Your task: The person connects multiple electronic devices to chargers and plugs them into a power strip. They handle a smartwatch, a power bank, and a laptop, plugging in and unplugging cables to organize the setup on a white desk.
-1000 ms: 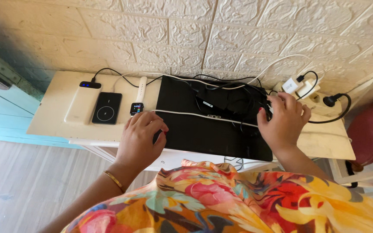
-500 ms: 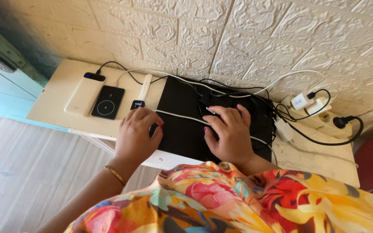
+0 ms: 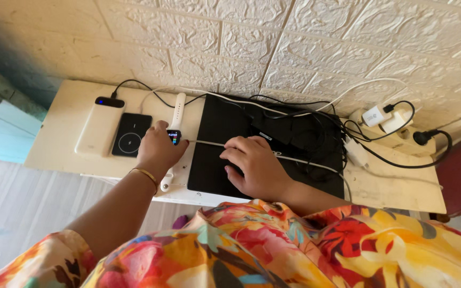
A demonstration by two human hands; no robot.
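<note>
My left hand (image 3: 157, 149) is curled on a smartwatch (image 3: 174, 136) with a lit face and a white strap, which lies on the cream table (image 3: 390, 186) just left of a closed black laptop (image 3: 214, 122). The strap's lower end sticks out under my wrist. A white cable (image 3: 308, 163) runs from the watch's side across the laptop lid. My right hand (image 3: 254, 166) lies flat on the lid over that cable, fingers spread and holding nothing.
A white power bank (image 3: 93, 133) and a black charging pad (image 3: 129, 136) lie at the left. A black adapter brick (image 3: 278, 130) with tangled black cables sits on the laptop. At the right are a power strip (image 3: 398, 133), white chargers (image 3: 372, 114) and a black plug (image 3: 421, 137). A textured wall rises behind.
My left hand has moved left off the laptop edge onto the watch. My right hand came from the power strip to the laptop and has slid toward its front left.
</note>
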